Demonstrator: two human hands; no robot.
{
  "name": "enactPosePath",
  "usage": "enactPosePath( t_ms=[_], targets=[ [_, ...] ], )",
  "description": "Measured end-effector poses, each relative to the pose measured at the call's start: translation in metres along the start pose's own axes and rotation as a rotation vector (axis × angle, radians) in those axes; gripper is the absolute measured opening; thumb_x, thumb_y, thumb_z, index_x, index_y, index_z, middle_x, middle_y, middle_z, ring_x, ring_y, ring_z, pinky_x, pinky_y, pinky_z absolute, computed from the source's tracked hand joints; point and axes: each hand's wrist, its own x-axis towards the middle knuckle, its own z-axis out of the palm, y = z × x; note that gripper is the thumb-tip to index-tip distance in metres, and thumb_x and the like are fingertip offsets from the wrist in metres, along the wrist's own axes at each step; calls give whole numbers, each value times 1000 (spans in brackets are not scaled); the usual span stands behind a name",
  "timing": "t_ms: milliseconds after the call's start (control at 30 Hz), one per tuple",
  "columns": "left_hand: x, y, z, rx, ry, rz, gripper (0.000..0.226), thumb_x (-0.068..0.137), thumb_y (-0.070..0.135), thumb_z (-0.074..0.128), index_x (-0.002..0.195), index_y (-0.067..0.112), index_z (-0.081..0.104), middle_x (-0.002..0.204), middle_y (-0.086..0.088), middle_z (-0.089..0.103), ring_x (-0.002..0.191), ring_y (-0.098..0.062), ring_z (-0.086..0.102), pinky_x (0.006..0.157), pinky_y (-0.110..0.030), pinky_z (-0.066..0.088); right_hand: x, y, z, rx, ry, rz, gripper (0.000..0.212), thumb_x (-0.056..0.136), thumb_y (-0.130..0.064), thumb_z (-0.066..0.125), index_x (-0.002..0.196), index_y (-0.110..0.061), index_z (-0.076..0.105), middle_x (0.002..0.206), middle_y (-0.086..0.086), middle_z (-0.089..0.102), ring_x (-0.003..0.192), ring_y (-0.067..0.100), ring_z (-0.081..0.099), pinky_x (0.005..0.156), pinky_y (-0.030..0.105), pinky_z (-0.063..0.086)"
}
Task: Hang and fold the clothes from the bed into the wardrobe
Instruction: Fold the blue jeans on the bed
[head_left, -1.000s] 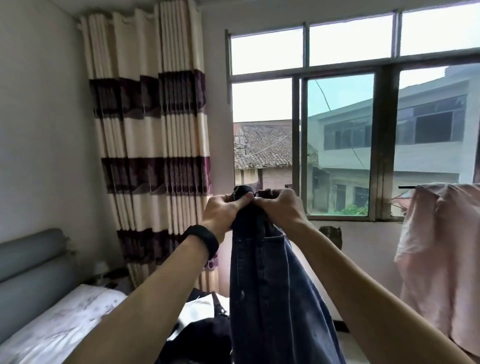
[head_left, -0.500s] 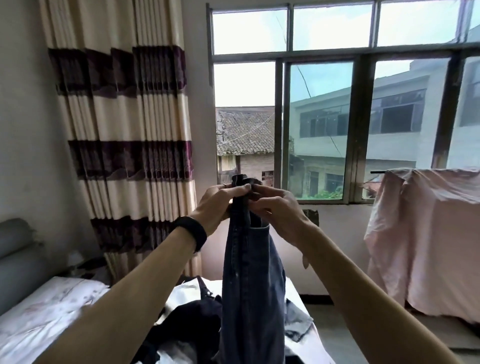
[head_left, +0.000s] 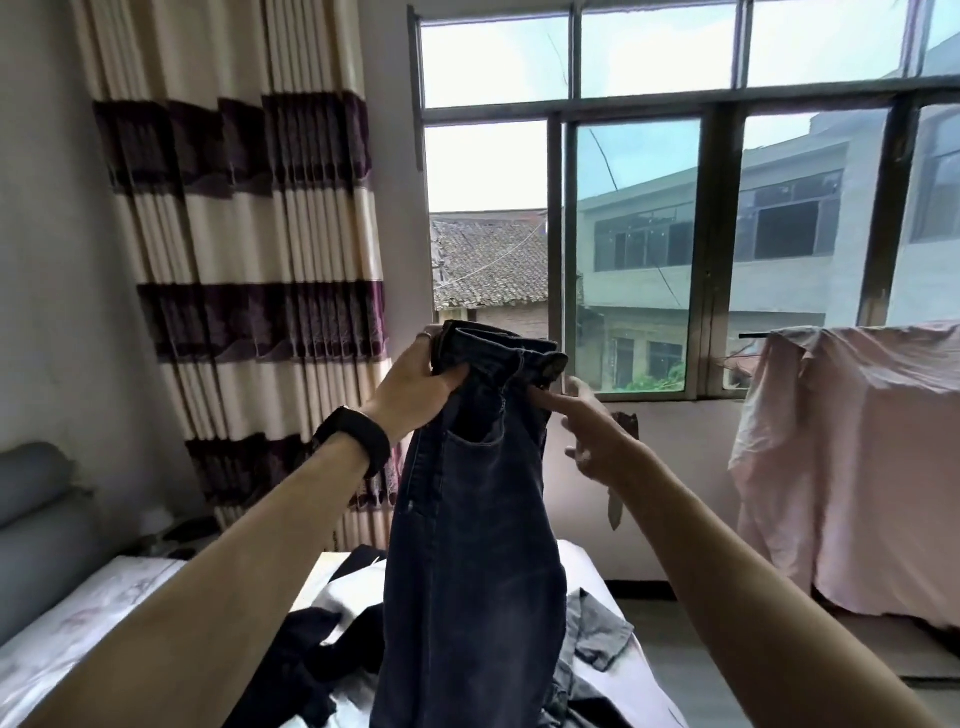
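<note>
- Jeans (head_left: 467, 545): dark blue denim, held up in the air above the foot of the bed (head_left: 78, 623). Waistband at the top, legs hanging straight down and out of frame. Not on a hanger, not folded.
- Left hand (head_left: 418, 384): clenched on the left end of the waistband, thumb across the front. It carries the garment's weight. Black wristband (head_left: 353, 441) on that wrist.
- Right hand (head_left: 589, 423): released, fingers straight. The index fingertip touches the right edge of the denim just under the waistband; it grasps nothing. Slight blur, so the thumb's position is uncertain.
- On the bed below: dark garment (head_left: 311, 649) in a loose heap left of the jeans, grey garment (head_left: 592, 629) crumpled to the right. Both unfolded.
- Wardrobe: not in view. No hanger in view.
- Also noted: pink cloth (head_left: 857, 467) draped over a rail at right, striped curtain (head_left: 249, 260) at left, window (head_left: 623, 234) straight ahead.
- Progress, judged: early. One item is lifted and apparently being squared up. At least two more wait on the bed, and nothing is seen put away.
- Left to do, judged: take the far waistband corner with the right hand, fold or hang the jeans, carry them to the wardrobe, then repeat for the heap.
</note>
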Motion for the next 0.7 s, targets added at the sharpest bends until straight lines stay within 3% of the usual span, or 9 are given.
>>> enactPosePath(
  t_ms=[33, 67, 133, 167, 233, 333, 467, 600, 700],
  targets=[
    [-1, -1, -6, 41, -17, 5, 22, 98, 7, 59, 108, 26, 62, 112, -2, 68, 108, -19, 64, 96, -32, 52, 2, -2, -2, 19, -91, 20, 79, 78, -37, 81, 147, -24, 44, 144, -8, 54, 132, 21, 48, 111, 52, 31],
    [-1, -2, -14, 149, -9, 21, 17, 99, 11, 58, 110, 23, 63, 112, -3, 69, 108, -22, 65, 96, -34, 51, 3, -5, -1, 43, -142, -28, 61, 77, -34, 81, 134, -24, 60, 132, -9, 65, 125, 20, 56, 105, 47, 40],
    [0, -4, -26, 413, 121, 44, 20, 99, 19, 58, 119, 16, 59, 113, -5, 69, 107, -27, 64, 89, -31, 47, 2, -18, 10, 23, -48, -242, 28, 80, -24, 82, 106, -19, 75, 102, -3, 77, 103, 22, 68, 82, 30, 56],
    [0, -3, -32, 497, 211, 31, 24, 99, 23, 57, 121, 13, 57, 113, -10, 69, 106, -32, 63, 84, -30, 44, 3, -25, 18, -51, 64, -354, 23, 81, -24, 82, 103, -17, 75, 97, -1, 78, 97, 22, 71, 78, 28, 57],
    [1, -2, -44, 598, 241, -20, 26, 100, 25, 52, 119, 7, 57, 113, -20, 67, 106, -40, 61, 78, -32, 40, 5, -42, 32, -324, 237, -506, 29, 85, -32, 79, 108, -16, 75, 98, 1, 77, 93, 20, 71, 81, 32, 55],
    [2, -6, -61, 652, 130, -145, 25, 100, 28, 51, 113, 10, 62, 112, -16, 68, 106, -36, 62, 79, -30, 41, 5, -57, 42, -813, 236, -539, 28, 90, -38, 71, 104, -15, 74, 99, 8, 75, 95, 28, 68, 83, 39, 53],
    [-3, -6, -63, 358, 183, -171, 32, 103, 30, 48, 114, 5, 64, 112, -16, 70, 106, -34, 65, 94, -45, 51, -4, -66, 50, -668, 324, -551, 28, 96, -35, 62, 115, -16, 70, 105, 9, 74, 98, 30, 66, 84, 39, 52],
    [-9, 6, -51, 352, 328, -83, 28, 104, 28, 47, 117, 8, 62, 112, -11, 68, 106, -30, 61, 85, -36, 45, -15, -64, 61, -614, 419, -626, 27, 101, -35, 56, 118, -15, 62, 107, 10, 71, 97, 31, 64, 75, 32, 43],
    [-19, 11, -41, 294, 308, -62, 28, 105, 29, 44, 120, 9, 58, 109, -5, 66, 101, -25, 61, 78, -29, 40, -29, -60, 61, -691, 444, -623, 28, 104, -36, 45, 117, -11, 50, 108, 19, 67, 95, 41, 63, 78, 47, 50]
  ],
)
